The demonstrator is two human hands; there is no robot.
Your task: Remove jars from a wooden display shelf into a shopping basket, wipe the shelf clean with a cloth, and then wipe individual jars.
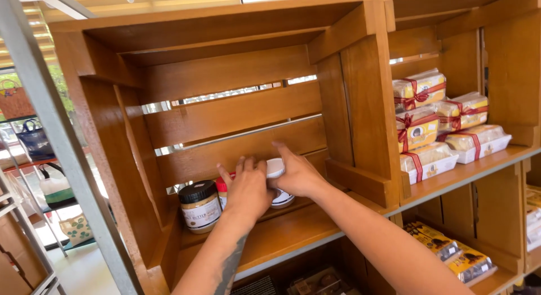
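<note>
Head view — both hands on jars: left hand [248, 189], right hand [297, 174] gripping white-lidded jar [275, 170].

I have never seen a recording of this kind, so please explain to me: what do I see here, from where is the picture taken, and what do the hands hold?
There is no machine here. A person wears a camera on the head, so the one picture looks down along that person's own two arms.

Both hands reach into a wooden crate lying on its side as a shelf. The left hand covers a jar with a red lid. The right hand grips a jar with a white lid. Beside them stands a jar with a black lid, untouched.

In the next compartment to the right lie wrapped packages with red ribbons.
</note>
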